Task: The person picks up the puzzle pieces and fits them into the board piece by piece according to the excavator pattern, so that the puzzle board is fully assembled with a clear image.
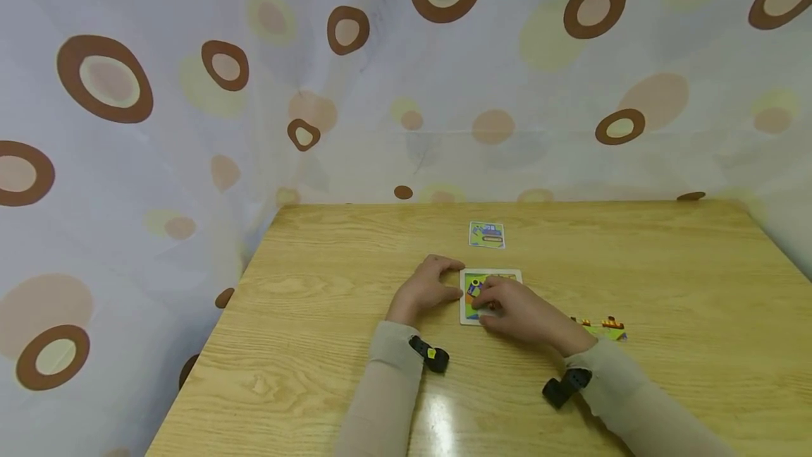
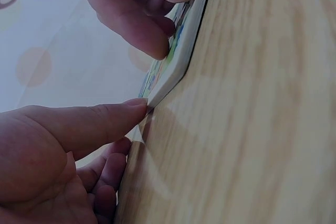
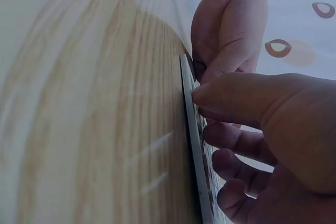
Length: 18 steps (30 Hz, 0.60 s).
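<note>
A jigsaw board [image 1: 464, 317] with a white border and a colourful picture lies flat on the table. At its left edge is my left hand [image 1: 423, 291]; in the left wrist view its thumb [image 2: 105, 121] is straight, its tip touching the board's corner. My right hand [image 1: 521, 309] is over the board with fingers bent and fingertips on the picture, covering much of it. In the right wrist view the right thumb [image 3: 231, 95] rests near the board's edge [image 3: 195, 145]. Whether a piece lies under the fingertips is hidden.
Loose colourful puzzle pieces [image 1: 605, 330] lie right of the board, partly behind the right forearm. A small picture card [image 1: 487, 235] lies beyond the board. Wood-grain table [image 1: 304, 344] surrounds them, with a patterned white curtain [image 1: 380, 90] behind and at the left.
</note>
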Tool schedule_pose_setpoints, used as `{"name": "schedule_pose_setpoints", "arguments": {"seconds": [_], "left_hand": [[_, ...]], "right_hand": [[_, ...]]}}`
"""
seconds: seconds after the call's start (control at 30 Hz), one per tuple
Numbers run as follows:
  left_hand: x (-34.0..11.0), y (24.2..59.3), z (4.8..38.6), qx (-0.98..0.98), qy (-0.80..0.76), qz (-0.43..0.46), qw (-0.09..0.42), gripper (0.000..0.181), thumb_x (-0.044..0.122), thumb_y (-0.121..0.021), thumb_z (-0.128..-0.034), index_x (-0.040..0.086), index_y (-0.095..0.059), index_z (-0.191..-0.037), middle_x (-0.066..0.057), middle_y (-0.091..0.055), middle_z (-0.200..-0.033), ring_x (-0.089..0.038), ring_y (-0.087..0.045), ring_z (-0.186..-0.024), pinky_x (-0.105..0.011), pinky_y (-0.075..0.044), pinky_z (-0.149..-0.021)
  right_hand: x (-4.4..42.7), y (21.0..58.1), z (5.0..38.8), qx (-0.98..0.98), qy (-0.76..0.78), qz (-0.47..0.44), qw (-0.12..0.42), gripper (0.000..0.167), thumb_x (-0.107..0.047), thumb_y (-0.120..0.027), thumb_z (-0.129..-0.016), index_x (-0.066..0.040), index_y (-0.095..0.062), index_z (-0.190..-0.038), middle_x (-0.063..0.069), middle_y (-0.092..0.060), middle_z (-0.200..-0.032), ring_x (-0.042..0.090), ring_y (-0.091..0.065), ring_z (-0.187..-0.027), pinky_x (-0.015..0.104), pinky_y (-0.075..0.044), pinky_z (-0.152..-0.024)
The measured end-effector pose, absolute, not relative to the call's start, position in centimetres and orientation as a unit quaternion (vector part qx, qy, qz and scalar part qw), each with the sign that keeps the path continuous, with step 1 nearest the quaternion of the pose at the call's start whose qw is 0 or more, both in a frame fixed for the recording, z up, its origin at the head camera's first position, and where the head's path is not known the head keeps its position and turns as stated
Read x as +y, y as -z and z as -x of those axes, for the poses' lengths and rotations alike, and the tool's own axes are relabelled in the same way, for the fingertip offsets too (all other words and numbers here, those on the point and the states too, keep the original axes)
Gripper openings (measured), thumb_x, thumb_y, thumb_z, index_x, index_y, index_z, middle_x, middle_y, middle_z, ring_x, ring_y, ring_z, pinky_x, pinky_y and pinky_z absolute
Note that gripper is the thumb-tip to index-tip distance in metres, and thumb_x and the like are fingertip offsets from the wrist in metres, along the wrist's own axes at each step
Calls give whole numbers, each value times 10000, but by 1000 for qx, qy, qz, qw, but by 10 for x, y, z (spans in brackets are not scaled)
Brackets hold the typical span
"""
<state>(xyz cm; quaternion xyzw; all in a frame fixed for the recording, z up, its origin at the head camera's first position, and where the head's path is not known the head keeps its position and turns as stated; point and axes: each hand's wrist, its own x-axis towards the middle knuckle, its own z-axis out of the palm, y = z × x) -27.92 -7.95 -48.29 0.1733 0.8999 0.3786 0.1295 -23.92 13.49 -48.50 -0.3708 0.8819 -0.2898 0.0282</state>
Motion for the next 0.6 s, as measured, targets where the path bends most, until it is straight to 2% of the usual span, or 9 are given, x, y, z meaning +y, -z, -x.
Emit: {"name": "schedule_pose_setpoints", "arguments": {"seconds": [0.3, 0.5, 0.6], "left_hand": [[-79, 482, 280, 897, -384, -175, 129, 466, 140, -734, -895, 128, -616, -1345, -75, -483, -1381, -248, -428, -1297, -390, -340, -1095], [-79, 482, 280, 897, -383, -176, 129, 473, 139, -731, -897, 120, -609, -1354, -80, -482, -1389, -253, -420, -1309, -391, -332, -1104], [-79, 483, 280, 897, -385, -177, 130, 474, 135, -728, -901, 116, -605, -1359, -79, -483, -1391, -256, -417, -1313, -397, -327, -1108]], "right_hand": [[148, 478, 235, 890, 304, 337, 35, 169, -64, -694, -884, -102, -756, -1036, -25, -635, -1007, 135, -586, -901, 338, -513, -774], [170, 472, 230, 894, 317, 314, 40, 198, -65, -671, -922, -94, -752, -1100, -19, -617, -979, 101, -524, -795, 283, -469, -657], [182, 470, 228, 901, 318, 291, 47, 226, -87, -673, -931, -88, -739, -1147, -27, -600, -979, 97, -500, -785, 271, -463, -655]]}}
